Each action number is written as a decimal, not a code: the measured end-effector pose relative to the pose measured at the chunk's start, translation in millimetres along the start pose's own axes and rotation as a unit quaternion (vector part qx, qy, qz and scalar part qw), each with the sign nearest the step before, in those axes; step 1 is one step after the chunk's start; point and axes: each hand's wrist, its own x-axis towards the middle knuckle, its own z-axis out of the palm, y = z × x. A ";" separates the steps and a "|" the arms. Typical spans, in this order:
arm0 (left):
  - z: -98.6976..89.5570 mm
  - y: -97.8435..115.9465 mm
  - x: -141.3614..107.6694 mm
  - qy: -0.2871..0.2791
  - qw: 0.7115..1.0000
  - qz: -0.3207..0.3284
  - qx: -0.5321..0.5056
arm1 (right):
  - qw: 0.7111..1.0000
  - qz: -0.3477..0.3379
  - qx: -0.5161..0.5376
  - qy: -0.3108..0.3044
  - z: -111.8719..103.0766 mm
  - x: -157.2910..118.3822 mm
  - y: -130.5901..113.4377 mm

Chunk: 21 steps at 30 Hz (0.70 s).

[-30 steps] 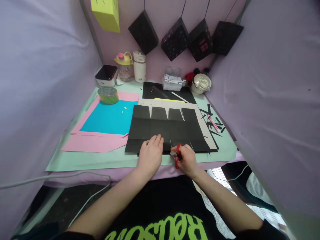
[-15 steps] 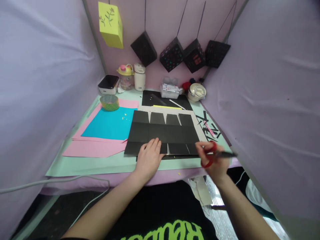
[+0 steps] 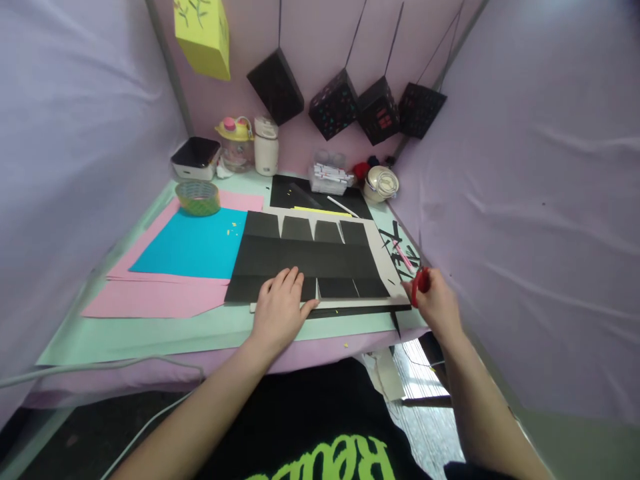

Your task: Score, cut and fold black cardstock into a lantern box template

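Note:
A creased black paper (image 3: 305,255) with slits along its far and near edges lies on a white board (image 3: 386,267). My left hand (image 3: 281,303) rests on its near edge, fingers spread and pressing lightly. At the table's right edge, my right hand (image 3: 437,300) is wrapped round the red handles of the scissors (image 3: 421,281), whose blades point away from me and are blurred. Below and left of that hand, a thin black sliver (image 3: 395,325) shows near the table's front edge. Black paper strips (image 3: 393,233) and a pink pen (image 3: 403,257) lie beyond the scissors.
Blue paper (image 3: 193,247) and pink sheets (image 3: 155,298) lie left, with a tape roll (image 3: 198,199) behind. Bottles (image 3: 267,148), a marker box (image 3: 330,175) and a bowl (image 3: 381,183) stand at the back. Black paper boxes (image 3: 334,105) hang above.
The scissors in my right hand have turned from pointing right to pointing away from me. A black sliver now shows by the front edge. The whole view has shifted slightly.

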 end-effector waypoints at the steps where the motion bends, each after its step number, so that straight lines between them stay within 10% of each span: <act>1: 0.2 0.4 0.3 0.001 1.000 0.001 0.000 | 0.999 0.008 -0.031 -0.021 1.8 -15.7 1.7; 12: 1.9 0.9 0.7 0.005 1.000 0.003 0.002 | 0.991 -0.045 -0.111 -0.065 23.0 -64.1 10.0; 21: 1.9 1.4 0.0 0.005 1.000 -0.008 -0.005 | 0.993 0.000 0.000 0.120 -30.0 52.9 -6.3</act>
